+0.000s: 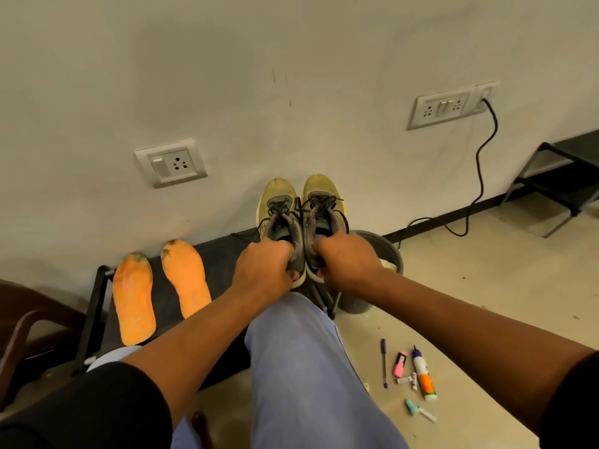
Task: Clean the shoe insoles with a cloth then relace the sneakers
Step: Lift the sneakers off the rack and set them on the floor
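Two yellow-green sneakers with dark laces are held side by side, toes pointing at the wall. My left hand (264, 270) grips the heel of the left sneaker (278, 209). My right hand (345, 262) grips the heel of the right sneaker (324, 202). Their laces are threaded and hang loose. Two orange insoles lie flat on a low black rack (220, 254) to the left, the left insole (133, 299) beside the right insole (186, 277). No cloth is clearly in view.
A grey bucket (385, 251) stands behind my right hand, with something pale inside. Pens, a pink highlighter and a glue bottle (423, 374) lie on the floor at right. A black cable (479, 176) hangs from a wall socket. A second black rack (564, 176) stands far right.
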A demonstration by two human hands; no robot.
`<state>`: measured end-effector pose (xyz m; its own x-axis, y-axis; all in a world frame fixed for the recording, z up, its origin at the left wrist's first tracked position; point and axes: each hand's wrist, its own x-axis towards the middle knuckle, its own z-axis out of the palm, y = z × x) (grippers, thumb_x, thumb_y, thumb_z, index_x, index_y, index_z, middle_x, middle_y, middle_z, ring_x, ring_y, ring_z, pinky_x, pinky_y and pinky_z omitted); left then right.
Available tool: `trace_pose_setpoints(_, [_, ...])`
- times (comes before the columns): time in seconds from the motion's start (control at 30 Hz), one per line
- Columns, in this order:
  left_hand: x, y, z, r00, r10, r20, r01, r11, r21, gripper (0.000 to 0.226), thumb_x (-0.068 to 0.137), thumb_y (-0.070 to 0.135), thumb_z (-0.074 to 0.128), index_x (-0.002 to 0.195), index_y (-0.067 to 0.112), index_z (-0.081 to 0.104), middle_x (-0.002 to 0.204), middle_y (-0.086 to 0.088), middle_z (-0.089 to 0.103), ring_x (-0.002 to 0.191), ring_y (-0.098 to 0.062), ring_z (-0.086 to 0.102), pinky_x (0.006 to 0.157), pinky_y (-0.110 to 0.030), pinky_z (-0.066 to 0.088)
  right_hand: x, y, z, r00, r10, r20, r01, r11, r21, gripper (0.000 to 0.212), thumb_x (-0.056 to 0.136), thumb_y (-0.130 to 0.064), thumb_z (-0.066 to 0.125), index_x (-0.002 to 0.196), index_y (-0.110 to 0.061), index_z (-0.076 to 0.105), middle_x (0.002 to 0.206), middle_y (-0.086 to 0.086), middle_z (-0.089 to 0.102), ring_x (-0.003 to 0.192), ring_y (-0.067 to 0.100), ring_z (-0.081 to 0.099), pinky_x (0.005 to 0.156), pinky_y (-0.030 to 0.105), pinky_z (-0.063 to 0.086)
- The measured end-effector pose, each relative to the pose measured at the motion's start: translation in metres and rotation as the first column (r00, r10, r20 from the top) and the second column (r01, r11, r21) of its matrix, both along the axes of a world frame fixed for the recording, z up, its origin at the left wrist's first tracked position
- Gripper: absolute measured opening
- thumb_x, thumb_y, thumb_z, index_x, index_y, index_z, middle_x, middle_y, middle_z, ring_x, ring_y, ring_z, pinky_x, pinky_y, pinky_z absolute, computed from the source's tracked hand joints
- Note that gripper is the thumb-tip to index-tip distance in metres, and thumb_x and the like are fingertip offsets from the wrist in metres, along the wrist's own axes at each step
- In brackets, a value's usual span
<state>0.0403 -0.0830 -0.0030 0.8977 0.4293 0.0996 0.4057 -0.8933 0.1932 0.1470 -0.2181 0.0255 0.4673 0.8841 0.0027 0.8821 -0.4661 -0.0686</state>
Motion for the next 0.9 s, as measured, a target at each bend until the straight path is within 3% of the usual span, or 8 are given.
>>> trace_pose_setpoints(0.23, [0.032,-0.054,0.030,0.995,-0.094,0.035,0.092,0.995,0.036,0.021,0.084,0.042,0.076,0.090,0.026,0.065,0.083,0.003,0.066,0.079,-0.024,0.065,0.074,-0.041,0.058,0.016,-0.067,0.031,0.988,-0.130,0.081,0.125,0.990,0.066,0.013,0.088,-0.023,0.069,0.099,-0.018,0.064,0.084,0.003,0.057,0.069,0.024,0.046,0.063,0.031,0.037])
trace_pose_setpoints(0.4, [0.063,-0.102,0.027,0.976,-0.218,0.027,0.215,0.973,0.079,0.022,0.085,0.043,0.075,0.092,0.026,0.063,0.084,0.002,0.066,0.079,-0.025,0.065,0.073,-0.038,0.053,0.031,-0.121,0.026,0.971,-0.235,0.046,0.232,0.971,0.064,0.018,0.086,-0.021,0.069,0.103,-0.018,0.067,0.090,0.005,0.065,0.079,0.026,0.061,0.065,0.032,0.050])
trace_pose_setpoints(0.7, [0.118,-0.190,-0.018,0.899,-0.439,-0.008,0.438,0.897,0.060,0.017,0.082,0.033,0.073,0.096,0.025,0.071,0.088,0.000,0.073,0.079,-0.024,0.067,0.071,-0.036,0.056,0.056,-0.220,-0.024,0.904,-0.425,-0.051,0.426,0.905,0.006,0.019,0.089,-0.022,0.066,0.108,-0.020,0.066,0.088,0.000,0.058,0.073,0.019,0.049,0.058,0.023,0.034])
trace_pose_setpoints(0.9, [0.142,-0.244,-0.068,0.822,-0.562,-0.092,0.560,0.827,-0.052,0.020,0.086,0.035,0.071,0.104,0.026,0.072,0.094,0.002,0.073,0.085,-0.022,0.068,0.066,-0.027,0.043,0.058,-0.273,-0.079,0.810,-0.572,-0.129,0.566,0.820,-0.081,0.020,0.087,-0.022,0.067,0.107,-0.020,0.067,0.096,0.005,0.068,0.084,0.028,0.064,0.064,0.028,0.043])
